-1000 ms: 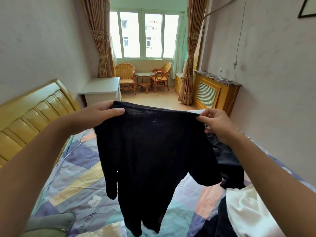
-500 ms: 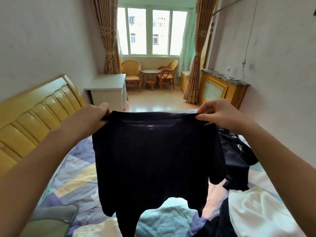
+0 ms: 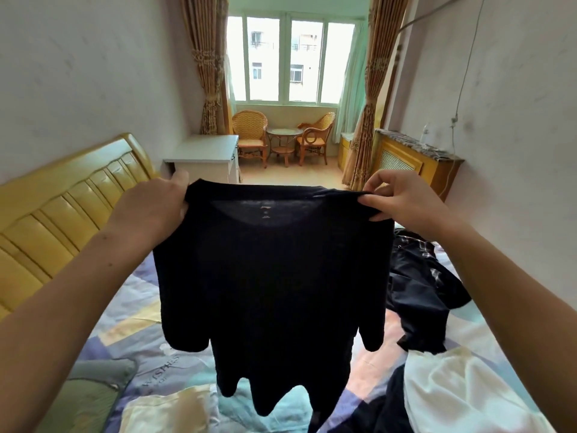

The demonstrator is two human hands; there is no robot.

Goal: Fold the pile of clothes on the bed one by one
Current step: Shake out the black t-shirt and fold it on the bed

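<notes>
Shirt (image 3: pixel 274 276) hangs above the bed (image 3: pixel 131 310), left hand (image 3: pixel 150 210) and right hand (image 3: pixel 406 204) pinching its shoulders; uneven lowering could bunch it onto the dark clothes (image 3: pixel 427 292) beside.

head-worn view, forward, slightly downward, close

A black T-shirt (image 3: pixel 271 276) is held up spread by its shoulders above the bed (image 3: pixel 131 310), hanging freely with both short sleeves drooping. Dark clothes (image 3: pixel 418 282) and a white garment (image 3: pixel 462 392) are piled at the right.
</notes>
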